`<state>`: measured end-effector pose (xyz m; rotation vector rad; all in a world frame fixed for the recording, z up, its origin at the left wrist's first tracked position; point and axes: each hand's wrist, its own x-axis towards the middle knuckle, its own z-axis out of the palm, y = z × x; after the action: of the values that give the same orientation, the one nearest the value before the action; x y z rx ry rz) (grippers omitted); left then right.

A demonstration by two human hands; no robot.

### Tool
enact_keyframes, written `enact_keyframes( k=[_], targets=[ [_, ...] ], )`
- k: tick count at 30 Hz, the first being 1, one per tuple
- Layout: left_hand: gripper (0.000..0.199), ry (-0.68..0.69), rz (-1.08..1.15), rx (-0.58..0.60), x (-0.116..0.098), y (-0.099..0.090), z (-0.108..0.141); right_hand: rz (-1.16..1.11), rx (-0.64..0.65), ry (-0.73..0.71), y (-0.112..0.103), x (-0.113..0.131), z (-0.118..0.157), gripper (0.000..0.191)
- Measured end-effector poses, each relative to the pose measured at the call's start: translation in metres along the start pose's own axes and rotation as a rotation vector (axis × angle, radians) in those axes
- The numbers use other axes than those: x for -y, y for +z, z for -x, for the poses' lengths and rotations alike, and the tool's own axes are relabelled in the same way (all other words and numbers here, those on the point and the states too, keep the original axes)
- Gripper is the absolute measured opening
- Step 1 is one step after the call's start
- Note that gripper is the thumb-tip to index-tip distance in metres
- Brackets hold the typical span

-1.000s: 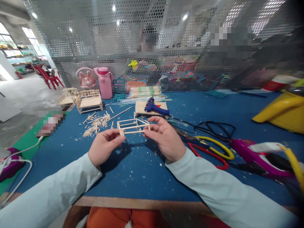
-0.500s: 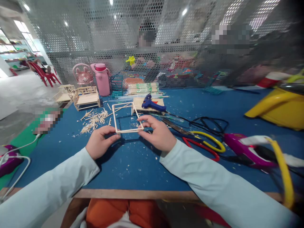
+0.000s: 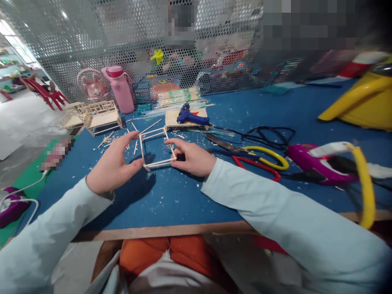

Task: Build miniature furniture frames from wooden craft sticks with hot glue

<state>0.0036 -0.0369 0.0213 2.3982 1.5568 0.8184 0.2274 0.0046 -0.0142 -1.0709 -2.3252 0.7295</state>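
Note:
A small open frame of thin wooden sticks (image 3: 160, 163) is just in front of me over the blue table, tilted a little. My right hand (image 3: 192, 157) pinches its right side between thumb and fingers. My left hand (image 3: 112, 163) is at the left side, thumb and index finger spread wide, the thumb tip by the lower left corner; whether it touches is hard to tell. Behind the frame, a blue glue gun (image 3: 193, 117) lies on a flat wooden stick piece (image 3: 172, 117). Loose sticks and shavings (image 3: 107, 140) lie beyond my left hand, partly hidden by it.
Little wooden stick benches (image 3: 102, 118) stand at the back left beside a pink bottle (image 3: 121, 92). Scissors with red and yellow handles (image 3: 269, 157), black cables (image 3: 260, 132), a purple device (image 3: 318, 163) and a yellow container (image 3: 358, 106) are on the right. A perforated metal screen (image 3: 119, 36) borders the back.
My left hand has gone from a pinch on the frame's left corner to spread fingers. The frame now shows more of its depth, still in my right hand. The view has shifted.

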Motion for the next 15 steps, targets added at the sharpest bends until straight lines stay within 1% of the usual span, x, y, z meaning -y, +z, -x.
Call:
enact_keyframes(
  k=[1,3,4,5,8,10,13,15],
  targets=[
    [0.059,0.048,-0.030,0.074,-0.005,-0.003,-0.005,0.000,0.005,-0.007,0.000,0.000,0.000,0.059],
    [0.056,0.111,-0.096,0.244,-0.012,-0.001,-0.014,0.000,0.004,-0.009,0.000,-0.001,0.000,0.061],
    [0.055,0.137,-0.141,0.298,-0.014,0.003,-0.016,-0.004,-0.002,-0.006,0.000,-0.001,0.001,0.062],
    [0.054,0.160,-0.190,0.322,-0.015,0.009,-0.018,-0.012,-0.006,-0.004,0.000,-0.001,0.001,0.062],
    [0.052,0.199,-0.297,0.286,-0.013,0.026,-0.017,-0.047,-0.016,-0.010,0.001,-0.001,0.001,0.063],
    [0.051,0.199,-0.299,0.260,-0.010,0.033,-0.015,-0.066,-0.027,-0.010,0.001,-0.001,0.001,0.063],
    [0.048,0.179,-0.243,0.239,-0.009,0.037,-0.014,-0.132,-0.029,0.005,-0.001,-0.004,0.000,0.069],
    [0.046,0.155,-0.209,0.230,-0.009,0.037,-0.015,-0.191,-0.021,0.051,-0.005,-0.009,-0.001,0.070]
  ],
)
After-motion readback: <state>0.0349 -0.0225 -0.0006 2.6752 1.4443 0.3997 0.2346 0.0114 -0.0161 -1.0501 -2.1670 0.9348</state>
